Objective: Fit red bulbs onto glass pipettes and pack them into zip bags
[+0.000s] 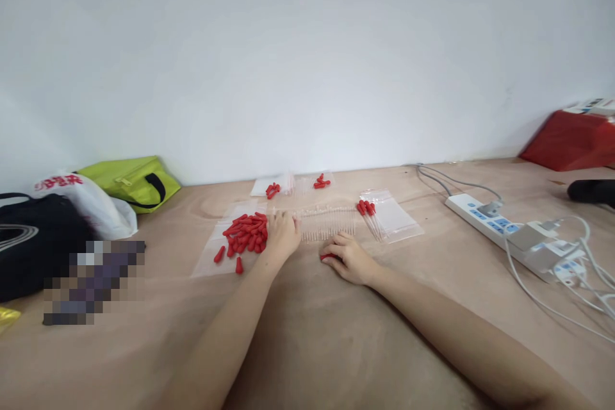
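From where I stand, taking the row of thin, clear, stick-like tubes (331, 224) as the dial's centre, the right hand (353, 261) rests on the table (307, 346) at five o'clock, its grip narrow around a small red, rubbery-looking bulb (328, 257). The left hand (284, 235) is at nine, fingers by the row's near end; I cannot tell whether its grip holds anything. Just beyond it, also toward nine, red teardrop-shaped bulbs (247, 230) lie heaped on a clear plastic bag (204, 264). Three red-topped tubes (366, 207) lie at two. I'd pinch the bulb lightly, since it looks soft, and move the wrists gently beside such slender, easily rolled tubes.
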Demonstrator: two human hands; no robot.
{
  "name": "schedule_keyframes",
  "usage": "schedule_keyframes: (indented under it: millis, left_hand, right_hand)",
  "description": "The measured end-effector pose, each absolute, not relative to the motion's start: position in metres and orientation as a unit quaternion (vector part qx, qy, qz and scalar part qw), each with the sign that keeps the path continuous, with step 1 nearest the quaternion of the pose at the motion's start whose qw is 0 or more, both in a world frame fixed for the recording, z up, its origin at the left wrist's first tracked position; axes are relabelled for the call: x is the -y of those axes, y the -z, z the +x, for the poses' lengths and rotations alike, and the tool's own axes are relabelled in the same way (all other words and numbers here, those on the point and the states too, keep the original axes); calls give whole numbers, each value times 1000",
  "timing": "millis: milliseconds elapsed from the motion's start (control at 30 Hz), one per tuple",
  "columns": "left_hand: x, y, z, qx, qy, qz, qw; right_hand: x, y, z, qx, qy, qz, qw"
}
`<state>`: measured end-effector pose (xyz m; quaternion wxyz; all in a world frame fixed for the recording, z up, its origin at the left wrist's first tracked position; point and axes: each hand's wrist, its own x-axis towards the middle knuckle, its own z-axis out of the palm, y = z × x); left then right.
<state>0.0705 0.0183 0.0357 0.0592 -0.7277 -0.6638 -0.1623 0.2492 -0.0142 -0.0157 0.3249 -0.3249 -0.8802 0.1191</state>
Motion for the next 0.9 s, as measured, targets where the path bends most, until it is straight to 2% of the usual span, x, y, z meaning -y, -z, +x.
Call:
schedule_keyframes:
  millis: [133, 267, 900]
  left_hand:
    - [6, -28, 58, 512, 212, -831, 35]
    - [28, -11, 46, 398, 280, -872, 58]
    - [33, -2, 42, 380, 301, -874, 17]
  right_hand:
    - [14, 17, 250, 866, -155, -329, 344]
    - [14, 19, 250, 848, -192, -332, 367]
    - [19, 12, 245, 846, -206, -296, 393]
